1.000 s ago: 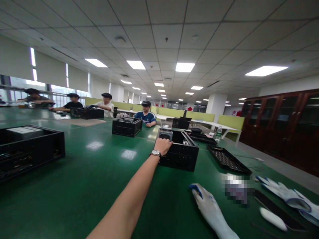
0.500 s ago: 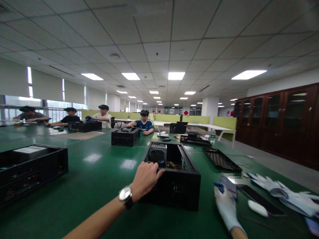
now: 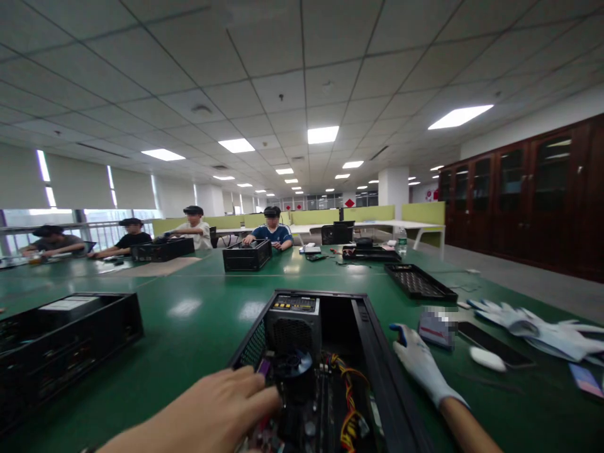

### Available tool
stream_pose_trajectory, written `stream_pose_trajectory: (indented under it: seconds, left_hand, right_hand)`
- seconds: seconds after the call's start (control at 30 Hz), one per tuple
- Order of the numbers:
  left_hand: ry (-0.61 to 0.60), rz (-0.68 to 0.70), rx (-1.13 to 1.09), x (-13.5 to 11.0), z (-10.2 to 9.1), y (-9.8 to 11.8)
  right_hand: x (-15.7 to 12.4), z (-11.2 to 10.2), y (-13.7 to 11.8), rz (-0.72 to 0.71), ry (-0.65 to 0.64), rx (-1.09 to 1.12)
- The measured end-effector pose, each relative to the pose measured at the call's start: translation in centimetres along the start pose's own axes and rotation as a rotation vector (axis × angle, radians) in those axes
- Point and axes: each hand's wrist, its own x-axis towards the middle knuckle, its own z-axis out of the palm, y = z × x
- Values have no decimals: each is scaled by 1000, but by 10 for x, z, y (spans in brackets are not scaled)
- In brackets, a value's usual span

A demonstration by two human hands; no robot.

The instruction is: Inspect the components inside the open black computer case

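An open black computer case (image 3: 361, 308) stretches toward me at the bottom centre. Inside it are a power supply (image 3: 295, 327), a fan-like round part (image 3: 292, 363) and red, yellow and black cables (image 3: 348, 402). My bare left hand (image 3: 226, 402) is closed over the case's left side, its fingers curled inward; the fingertips are partly hidden. To the right of the case, my right hand (image 3: 419, 362) wears a white glove with blue fingertips. It reaches toward the case's right wall, somewhat blurred, fingers apart and holding nothing visible. A partly blurred flat device (image 3: 435, 327) lies just beyond it.
Another computer case (image 3: 117, 327) stands at left. On the right are a black tray-like panel (image 3: 419, 282), a dark phone (image 3: 495, 344), a white mouse-like object (image 3: 487, 359) and white gloves (image 3: 533, 324). Several people (image 3: 278, 236) sit across the green table (image 3: 189, 352), with more cases.
The computer case has come closer to me, showing more of its inside. My left hand has moved down and left with it. My right hand has shifted slightly left, away from the flat device.
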Motion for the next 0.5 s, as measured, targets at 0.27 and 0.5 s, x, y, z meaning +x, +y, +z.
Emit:
stream_pose_trajectory:
  seconds: [0.27, 0.5]
  left_hand:
    - [-350, 240, 112, 121, 30, -61]
    - [-473, 163, -4, 138, 65, -80]
  right_hand:
    - [-10, -9, -20, -64, -85, 362]
    - [-12, -21, -38, 55, -198, 369]
